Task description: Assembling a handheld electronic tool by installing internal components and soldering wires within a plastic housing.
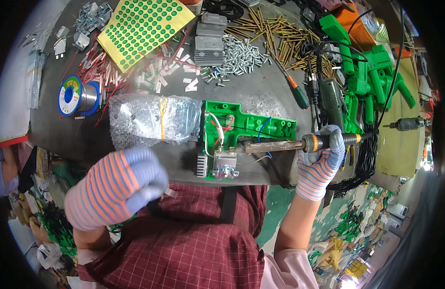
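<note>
My right hand (pixel 323 156), in a striped glove, is wrapped round the handle of a soldering iron (pixel 275 147). The iron's broad, browned metal shaft points left, close to a green plastic tool-housing half (pixel 249 124). White, red and blue wires run inside that open shell, and a silvery metal part (pixel 226 164) sits in its near end beside a finned heat sink (pixel 202 165). Left of the housing, my gloved left hand (pixel 121 185) hovers over the table's near edge with fingers curled and motion-blurred. A small pale bit shows at its fingertips; what it is stays unclear.
Bubble wrap (pixel 145 118) with a yellow band lies left of the housing, beside a solder wire spool (pixel 80 96). Behind are a sheet of green round stickers (pixel 145 29), silver screws (pixel 242 55), long brass-coloured screws (pixel 290 41) and a screwdriver (pixel 298 91). Green housings (pixel 372 72) pile up right.
</note>
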A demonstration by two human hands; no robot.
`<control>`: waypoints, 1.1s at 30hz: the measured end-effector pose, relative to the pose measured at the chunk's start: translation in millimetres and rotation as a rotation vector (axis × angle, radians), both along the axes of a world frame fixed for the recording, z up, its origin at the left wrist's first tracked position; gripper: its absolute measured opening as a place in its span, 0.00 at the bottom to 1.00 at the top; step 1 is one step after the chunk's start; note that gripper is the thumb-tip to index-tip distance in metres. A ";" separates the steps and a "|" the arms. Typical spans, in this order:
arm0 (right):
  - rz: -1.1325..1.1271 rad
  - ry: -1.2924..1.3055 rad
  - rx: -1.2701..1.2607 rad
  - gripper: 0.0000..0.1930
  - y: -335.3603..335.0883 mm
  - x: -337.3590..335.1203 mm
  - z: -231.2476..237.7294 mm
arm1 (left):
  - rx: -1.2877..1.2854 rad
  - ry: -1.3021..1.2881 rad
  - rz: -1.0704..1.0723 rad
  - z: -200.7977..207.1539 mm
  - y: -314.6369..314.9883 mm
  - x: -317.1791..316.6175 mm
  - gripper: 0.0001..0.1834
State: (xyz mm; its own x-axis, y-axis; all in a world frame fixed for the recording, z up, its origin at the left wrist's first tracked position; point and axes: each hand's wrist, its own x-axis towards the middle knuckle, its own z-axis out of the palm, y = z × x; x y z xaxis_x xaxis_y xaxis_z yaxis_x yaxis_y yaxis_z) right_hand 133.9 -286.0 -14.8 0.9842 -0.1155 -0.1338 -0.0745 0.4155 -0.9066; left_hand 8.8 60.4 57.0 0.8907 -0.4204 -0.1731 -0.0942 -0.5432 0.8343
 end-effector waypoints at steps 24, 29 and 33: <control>0.023 0.050 -0.163 0.12 -0.8 -6.2 14.7 | 0.055 -0.039 0.004 -31.4 -70.4 132.9 0.12; -0.073 0.000 -0.167 0.11 9.0 -8.1 25.8 | 0.145 -0.250 -0.057 -38.6 -70.1 127.7 0.12; -0.096 -0.122 0.021 0.12 -4.7 3.3 44.5 | -0.032 -0.234 0.159 -34.2 -60.1 112.7 0.10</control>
